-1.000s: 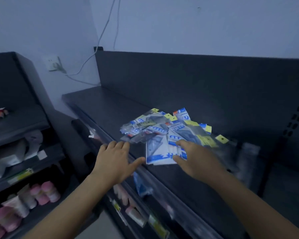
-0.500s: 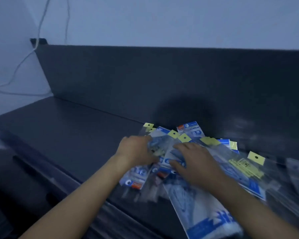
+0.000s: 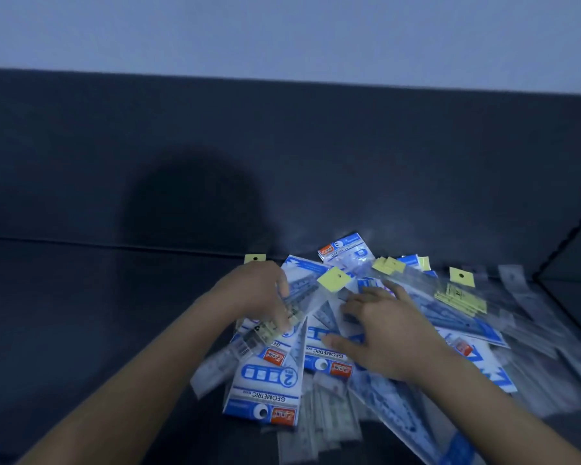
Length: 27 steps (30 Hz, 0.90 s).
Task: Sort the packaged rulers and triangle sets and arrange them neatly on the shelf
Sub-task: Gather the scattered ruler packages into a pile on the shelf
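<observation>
The packaged rulers and triangle sets lie in one loose heap [image 3: 450, 317] on the right part of the dark shelf [image 3: 98, 313], up against its back panel [image 3: 282, 146]. Blue-and-white triangle-set packs, such as the one marked "GEOMETRIC" [image 3: 269, 380] at the near left, overlap at odd angles with clear ruler sleeves that carry yellow hang tags [image 3: 462, 276]. Nothing looks sorted or lined up yet, so I judge the task to be at its very start, with all the separating and arranging left to do.

The left hand [image 3: 255, 297] sits on the heap's left edge, its fingers curled down over a slim ruler sleeve [image 3: 245, 344] and apparently gripping it, though blur hides the details. The right hand [image 3: 386, 340] rests flat on the middle of the heap, fingers spread wide and thumb out toward the left, holding nothing.
</observation>
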Tool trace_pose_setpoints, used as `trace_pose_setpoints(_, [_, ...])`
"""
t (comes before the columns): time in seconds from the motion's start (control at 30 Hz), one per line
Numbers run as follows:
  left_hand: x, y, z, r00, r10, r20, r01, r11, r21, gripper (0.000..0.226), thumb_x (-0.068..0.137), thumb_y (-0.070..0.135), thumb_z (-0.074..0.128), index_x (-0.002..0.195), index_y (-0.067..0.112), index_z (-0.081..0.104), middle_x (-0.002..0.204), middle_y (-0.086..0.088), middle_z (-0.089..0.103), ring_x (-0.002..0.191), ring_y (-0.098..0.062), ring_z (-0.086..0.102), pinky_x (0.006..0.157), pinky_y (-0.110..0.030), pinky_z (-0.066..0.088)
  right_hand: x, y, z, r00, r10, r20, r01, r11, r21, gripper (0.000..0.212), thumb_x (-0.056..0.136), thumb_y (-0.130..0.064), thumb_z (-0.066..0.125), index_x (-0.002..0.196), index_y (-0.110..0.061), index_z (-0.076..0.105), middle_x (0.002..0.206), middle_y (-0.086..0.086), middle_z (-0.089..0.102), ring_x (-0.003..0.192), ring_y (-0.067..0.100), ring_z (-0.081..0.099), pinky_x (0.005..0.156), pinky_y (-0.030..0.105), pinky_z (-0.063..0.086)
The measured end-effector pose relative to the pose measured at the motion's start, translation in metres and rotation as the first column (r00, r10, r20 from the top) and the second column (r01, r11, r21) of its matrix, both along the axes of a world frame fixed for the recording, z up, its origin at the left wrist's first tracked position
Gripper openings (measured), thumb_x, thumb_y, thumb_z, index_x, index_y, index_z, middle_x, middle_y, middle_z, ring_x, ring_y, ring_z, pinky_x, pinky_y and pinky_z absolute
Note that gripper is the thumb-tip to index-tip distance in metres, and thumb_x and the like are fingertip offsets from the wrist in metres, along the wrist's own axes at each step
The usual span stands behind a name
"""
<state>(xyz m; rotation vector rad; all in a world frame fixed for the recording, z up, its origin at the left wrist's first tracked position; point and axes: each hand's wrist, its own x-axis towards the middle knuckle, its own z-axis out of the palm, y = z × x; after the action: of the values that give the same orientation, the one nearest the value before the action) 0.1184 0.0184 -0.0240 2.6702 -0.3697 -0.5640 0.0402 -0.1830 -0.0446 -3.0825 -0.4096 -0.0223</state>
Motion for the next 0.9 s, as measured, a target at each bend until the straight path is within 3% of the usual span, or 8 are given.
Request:
trace_pose_setpoints(0.13, [0.003, -0.001, -0.001, 0.996, -0.018, -0.087, 0.018, 1.000, 0.002, 0.040, 0.062, 0.023, 0.086, 0.095, 0.006, 0.071, 0.093, -0.005, 0.071, 0.076, -0.017, 0.062, 0.066, -0.025, 0.046, -0.008, -0.007, 0.010, 0.999, -0.042, 0.030, 0.044, 0.998, -0.051, 0.051, 0.087, -0.069, 0.035, 0.090, -0.024, 0.058, 0.097, -0.008, 0.058, 0.118, 0.015, 0.046, 0.114, 0.033, 0.005])
trace_pose_setpoints(0.23, [0.003, 0.001, 0.002, 0.986, -0.037, -0.165, 0.023, 0.996, -0.087, 0.032, 0.067, 0.020, 0.087, 0.090, 0.009, 0.068, 0.082, -0.002, 0.065, 0.069, -0.015, 0.056, 0.064, -0.025, 0.047, -0.019, -0.012, 0.009, 0.997, -0.054, 0.060, 0.062, 0.988, -0.141, 0.056, 0.088, -0.065, 0.036, 0.108, -0.022, 0.065, 0.121, -0.006, 0.059, 0.131, 0.019, 0.037, 0.115, 0.038, 0.000])
trace_pose_setpoints(0.33, [0.003, 0.003, 0.005, 0.984, -0.058, -0.170, 0.008, 0.960, -0.280, 0.018, 0.073, 0.015, 0.082, 0.074, 0.012, 0.065, 0.061, -0.002, 0.057, 0.053, -0.014, 0.049, 0.053, -0.022, 0.043, -0.027, -0.019, 0.008, 0.978, -0.094, 0.185, 0.128, 0.975, -0.180, 0.059, 0.086, -0.064, 0.042, 0.097, -0.016, 0.074, 0.138, 0.007, 0.051, 0.138, 0.027, 0.031, 0.116, 0.047, 0.007])
trace_pose_setpoints(0.47, [0.002, -0.002, 0.016, 0.980, -0.053, -0.194, -0.050, 0.871, -0.488, 0.013, 0.081, 0.016, 0.076, 0.082, 0.006, 0.069, 0.067, -0.005, 0.058, 0.058, -0.013, 0.052, 0.054, -0.023, 0.046, -0.023, -0.025, 0.004, 0.964, -0.219, 0.154, 0.247, 0.949, -0.196, 0.075, 0.088, -0.069, 0.022, 0.103, -0.013, 0.069, 0.158, 0.011, 0.015, 0.147, 0.026, -0.006, 0.115, 0.050, -0.004])
trace_pose_setpoints(0.6, [-0.002, -0.008, 0.019, 0.977, -0.008, -0.213, -0.127, 0.780, -0.613, 0.007, 0.086, 0.011, 0.069, 0.092, 0.007, 0.068, 0.077, -0.011, 0.066, 0.065, -0.020, 0.057, 0.054, -0.027, 0.047, -0.015, -0.026, -0.006, 0.947, -0.315, 0.065, 0.320, 0.943, -0.096, 0.078, 0.085, -0.075, 0.027, 0.119, -0.014, 0.062, 0.160, 0.010, 0.000, 0.145, 0.029, -0.017, 0.116, 0.052, -0.004])
trace_pose_setpoints(0.7, [-0.005, -0.014, 0.020, 0.978, 0.010, -0.208, -0.144, 0.756, -0.639, 0.001, 0.088, 0.010, 0.067, 0.089, 0.011, 0.067, 0.076, -0.008, 0.069, 0.064, -0.018, 0.060, 0.053, -0.025, 0.049, -0.017, -0.032, -0.012, 0.942, -0.335, 0.031, 0.335, 0.942, 0.020, 0.074, 0.079, -0.077, 0.040, 0.113, -0.014, 0.062, 0.160, 0.009, -0.006, 0.142, 0.029, -0.024, 0.114, 0.052, -0.007])
trace_pose_setpoints(0.8, [-0.008, -0.024, 0.021, 0.982, 0.042, -0.186, -0.155, 0.747, -0.647, 0.003, 0.088, 0.009, 0.066, 0.091, 0.009, 0.066, 0.079, -0.010, 0.068, 0.067, -0.021, 0.058, 0.052, -0.025, 0.048, -0.022, -0.041, -0.012, 0.943, -0.323, 0.084, 0.309, 0.940, 0.147, 0.076, 0.068, -0.076, 0.057, 0.120, -0.020, 0.059, 0.159, 0.006, 0.002, 0.142, 0.026, -0.024, 0.112, 0.047, -0.007])
trace_pose_setpoints(0.9, [-0.011, -0.037, 0.026, 0.982, 0.046, -0.181, -0.157, 0.729, -0.666, 0.009, 0.088, 0.009, 0.066, 0.097, 0.007, 0.065, 0.081, -0.009, 0.068, 0.067, -0.021, 0.058, 0.054, -0.024, 0.048, -0.026, -0.049, -0.003, 0.952, -0.303, 0.040, 0.288, 0.934, 0.213, 0.079, 0.064, -0.069, 0.068, 0.130, -0.027, 0.054, 0.157, 0.001, 0.018, 0.145, 0.023, -0.004, 0.113, 0.042, 0.006])
